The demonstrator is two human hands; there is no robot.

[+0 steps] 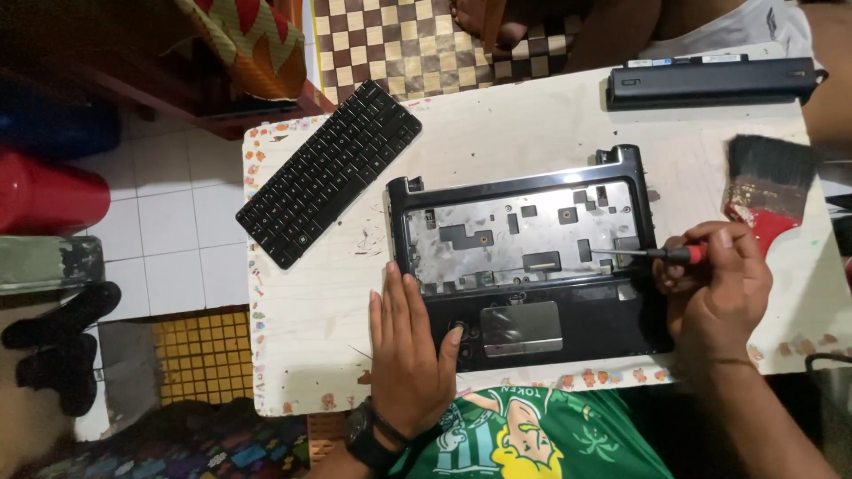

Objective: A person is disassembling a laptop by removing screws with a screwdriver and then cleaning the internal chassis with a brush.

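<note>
Two hands work the laptop base [532,266] at the middle of the small white table [311,310] — the left hand [410,350] lies flat and released on its palm rest, the right hand [714,284] grips a red-handled screwdriver [657,255], tip at the metal tray's right edge. A slip could scratch it, I'd say. Detached keyboard [330,170], battery [710,82] and paintbrush [768,182] lie apart, nothing blocking.
</note>
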